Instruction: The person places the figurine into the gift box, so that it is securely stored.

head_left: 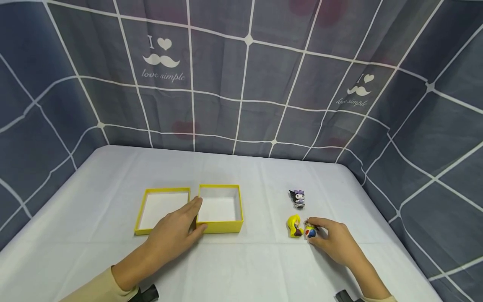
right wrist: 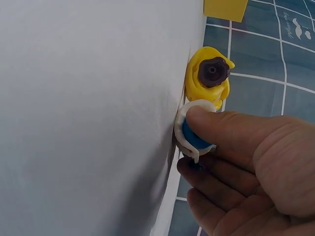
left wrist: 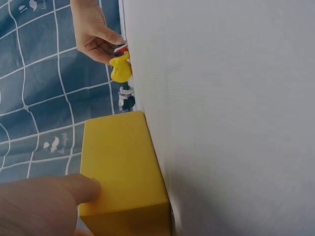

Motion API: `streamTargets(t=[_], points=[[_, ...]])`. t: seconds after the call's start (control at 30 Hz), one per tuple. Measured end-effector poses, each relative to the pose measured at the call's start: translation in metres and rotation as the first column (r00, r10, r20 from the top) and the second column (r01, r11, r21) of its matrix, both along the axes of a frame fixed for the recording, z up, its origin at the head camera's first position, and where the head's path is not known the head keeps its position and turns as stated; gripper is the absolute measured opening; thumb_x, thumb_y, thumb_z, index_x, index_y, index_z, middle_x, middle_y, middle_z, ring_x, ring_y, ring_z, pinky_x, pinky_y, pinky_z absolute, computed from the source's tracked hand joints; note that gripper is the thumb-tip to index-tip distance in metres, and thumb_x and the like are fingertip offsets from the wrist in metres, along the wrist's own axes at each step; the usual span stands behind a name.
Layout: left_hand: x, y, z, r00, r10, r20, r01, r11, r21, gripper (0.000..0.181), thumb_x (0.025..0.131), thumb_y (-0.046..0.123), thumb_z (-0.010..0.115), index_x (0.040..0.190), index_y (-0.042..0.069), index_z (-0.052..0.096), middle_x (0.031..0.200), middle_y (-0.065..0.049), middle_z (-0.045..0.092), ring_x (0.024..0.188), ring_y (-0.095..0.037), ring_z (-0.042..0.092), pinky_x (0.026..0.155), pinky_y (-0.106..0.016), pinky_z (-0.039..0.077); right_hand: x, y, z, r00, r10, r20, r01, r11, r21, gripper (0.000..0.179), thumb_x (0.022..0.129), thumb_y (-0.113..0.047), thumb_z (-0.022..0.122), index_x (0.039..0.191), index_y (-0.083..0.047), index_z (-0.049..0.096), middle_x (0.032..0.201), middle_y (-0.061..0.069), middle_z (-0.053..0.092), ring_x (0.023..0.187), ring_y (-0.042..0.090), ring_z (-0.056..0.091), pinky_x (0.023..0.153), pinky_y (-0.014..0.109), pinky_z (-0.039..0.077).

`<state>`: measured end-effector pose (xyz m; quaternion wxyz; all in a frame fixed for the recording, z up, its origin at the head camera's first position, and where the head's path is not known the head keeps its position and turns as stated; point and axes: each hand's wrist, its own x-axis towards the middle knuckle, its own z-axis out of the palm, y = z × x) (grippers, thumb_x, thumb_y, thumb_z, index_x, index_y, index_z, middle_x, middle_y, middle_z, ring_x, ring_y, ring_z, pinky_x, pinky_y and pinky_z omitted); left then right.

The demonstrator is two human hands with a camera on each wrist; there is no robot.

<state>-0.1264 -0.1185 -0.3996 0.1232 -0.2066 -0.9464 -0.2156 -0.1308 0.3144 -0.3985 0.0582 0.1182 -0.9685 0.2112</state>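
Note:
My left hand (head_left: 174,230) rests against the left side of an open yellow box (head_left: 220,227) with a white inside. Its fingers lie fairly straight along that side, and in the left wrist view the thumb (left wrist: 87,189) presses on a yellow outer wall. On the right, my right hand (head_left: 337,240) pinches a small figurine (head_left: 310,232) with blue, red, white and yellow parts between thumb and fingers; it stays at the cloth. Beside it is a yellow-haired figurine (head_left: 293,226). Farther back stands a purple, white and black figurine (head_left: 299,199).
A shallow yellow-rimmed lid (head_left: 166,204) lies left of the box, white inside up, partly behind my left hand. A white cloth (head_left: 264,268) covers the table. Dark checked curtains (head_left: 219,75) hang behind and at both sides.

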Motion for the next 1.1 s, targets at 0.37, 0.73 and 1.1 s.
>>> streamTargets(t=[0.37, 0.73, 1.1], points=[[0.002, 0.000, 0.000, 1.000, -0.006, 0.006, 0.006, 1.000, 0.007, 0.068, 0.090, 0.035, 0.069, 0.141, -0.005, 0.047, 0.142, -0.019, 0.049, 0.124, -0.033, 0.053, 0.094, -0.049, 0.049, 0.003, 0.001, 0.001, 1.000, -0.007, -0.021, 0.007, 1.000, -0.003, 0.048, 0.074, -0.018, 0.085, 0.120, -0.013, 0.070, 0.121, 0.004, 0.067, 0.117, 0.036, 0.058, 0.096, 0.058, 0.044], [0.000, 0.000, 0.000, 1.000, -0.014, -0.007, 0.014, 1.000, -0.001, 0.068, 0.091, 0.035, 0.068, 0.141, -0.005, 0.047, 0.143, -0.019, 0.048, 0.124, -0.033, 0.053, 0.093, -0.048, 0.050, 0.001, -0.004, 0.010, 0.998, 0.009, -0.070, -0.009, 1.000, 0.000, 0.051, 0.074, -0.016, 0.085, 0.123, -0.013, 0.068, 0.121, 0.004, 0.067, 0.117, 0.034, 0.058, 0.095, 0.055, 0.045], [0.001, -0.001, -0.001, 1.000, -0.014, -0.005, 0.014, 1.000, 0.004, 0.068, 0.091, 0.036, 0.068, 0.141, -0.004, 0.046, 0.144, -0.019, 0.047, 0.125, -0.032, 0.052, 0.094, -0.048, 0.049, -0.002, -0.012, 0.019, 0.989, 0.035, -0.143, -0.034, 0.999, 0.008, 0.053, 0.072, -0.013, 0.086, 0.122, -0.014, 0.069, 0.119, 0.003, 0.068, 0.114, 0.033, 0.061, 0.093, 0.055, 0.047]])
